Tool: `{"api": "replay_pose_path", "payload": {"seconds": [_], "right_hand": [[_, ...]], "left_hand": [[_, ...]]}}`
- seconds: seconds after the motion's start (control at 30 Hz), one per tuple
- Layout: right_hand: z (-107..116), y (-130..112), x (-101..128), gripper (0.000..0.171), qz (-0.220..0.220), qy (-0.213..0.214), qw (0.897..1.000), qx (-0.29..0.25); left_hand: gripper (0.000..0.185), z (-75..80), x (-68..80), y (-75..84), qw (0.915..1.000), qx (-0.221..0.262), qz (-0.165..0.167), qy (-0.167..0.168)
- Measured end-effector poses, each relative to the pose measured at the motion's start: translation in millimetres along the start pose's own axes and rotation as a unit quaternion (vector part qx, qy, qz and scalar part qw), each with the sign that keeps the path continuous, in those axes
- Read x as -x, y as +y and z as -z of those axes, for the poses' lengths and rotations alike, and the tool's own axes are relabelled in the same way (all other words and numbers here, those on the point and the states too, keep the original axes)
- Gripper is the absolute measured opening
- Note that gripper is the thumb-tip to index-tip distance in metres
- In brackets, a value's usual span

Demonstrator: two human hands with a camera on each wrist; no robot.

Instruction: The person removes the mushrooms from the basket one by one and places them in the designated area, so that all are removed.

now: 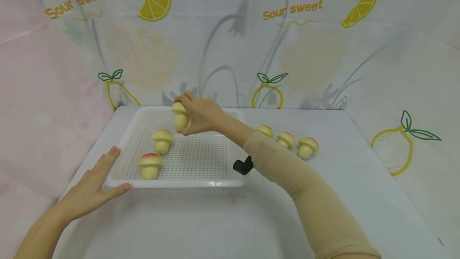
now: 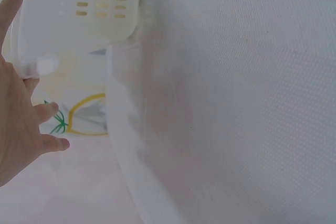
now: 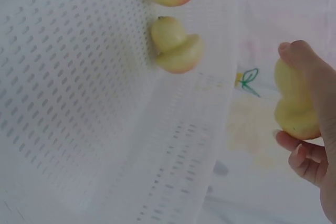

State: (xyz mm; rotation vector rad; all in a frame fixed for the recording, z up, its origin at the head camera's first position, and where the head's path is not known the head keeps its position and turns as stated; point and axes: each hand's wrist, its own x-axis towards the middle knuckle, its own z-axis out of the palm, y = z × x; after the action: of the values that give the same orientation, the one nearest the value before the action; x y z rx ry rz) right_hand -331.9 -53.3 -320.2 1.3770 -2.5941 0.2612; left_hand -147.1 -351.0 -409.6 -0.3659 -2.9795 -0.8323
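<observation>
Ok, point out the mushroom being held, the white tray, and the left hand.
Held mushroom (image 1: 180, 118), head view, on its pale stem below the fingers.
White tray (image 1: 201, 182), head view, on the near rim.
Left hand (image 1: 94, 188), head view, on the back of the hand beside the tray's corner.

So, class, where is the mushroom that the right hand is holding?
In the head view, the mushroom is held in the right hand above the far left part of the white tray, beyond two mushrooms standing inside it.

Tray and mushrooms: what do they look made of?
The tray looks like moulded white plastic, semi-gloss: thin rim, regular slotted holes, slightly translucent in the left wrist view. The mushrooms, such as the one in the right hand, look like matte foam or soft plastic: smooth, seamless, airbrushed blush on the caps. Which of the two, I cannot tell.
</observation>
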Motion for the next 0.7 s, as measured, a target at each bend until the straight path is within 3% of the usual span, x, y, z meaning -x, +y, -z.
{"api": "replay_pose_path", "payload": {"seconds": [0.3,0.53,0.7], "right_hand": [[14,3,3,0.077,0.073,0.104,0.992,-0.001],[22,7,3,0.077,0.122,0.173,0.977,-0.007],[28,8,4,0.078,0.136,0.191,0.972,-0.016]], "left_hand": [[0.095,-0.2,0.2,0.8,1.0,0.001,0.001,-0.001],[0.095,0.3,0.1,1.7,1.0,0.003,-0.001,-0.002],[0.095,0.6,0.4,1.8,1.0,0.004,-0.004,-0.001]]}}
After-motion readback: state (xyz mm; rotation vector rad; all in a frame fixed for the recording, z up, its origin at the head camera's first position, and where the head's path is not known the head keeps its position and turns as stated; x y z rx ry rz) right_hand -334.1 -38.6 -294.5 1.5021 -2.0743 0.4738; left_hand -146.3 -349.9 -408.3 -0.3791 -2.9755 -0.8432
